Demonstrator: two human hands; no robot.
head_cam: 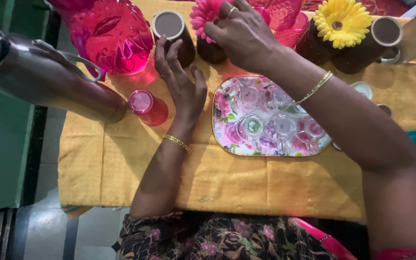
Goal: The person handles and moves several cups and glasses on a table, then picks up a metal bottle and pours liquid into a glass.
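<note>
A yellow cloth (227,178) covers the table, its near edge hanging toward the person's lap; left of it lie a green panel and a strip of pale tiled floor. On the cloth sits a flowered tray (223,108) holding small clear glasses (253,124) (how many is hard to count under the forearm). The left hand (181,82) rests open, fingers loosely spread, fingertips near a brown cup (171,26) at the far side; whether they touch it I cannot tell. Just left of that hand stands a small pink glass (147,107). The right hand (241,31) reaches across the tray, fingers curled down on a dark pot (211,50) bearing a pink flower (202,14), apparently gripping it. Farther right is a yellow flower (342,21) and another brown cup (386,32). A pink jug (111,36) stands far left, a steel jug (34,72) lying beside it, both cut off by the frame. Bare cloth lies open near the tray's front edge. The right forearm hides the tray's right side.
</note>
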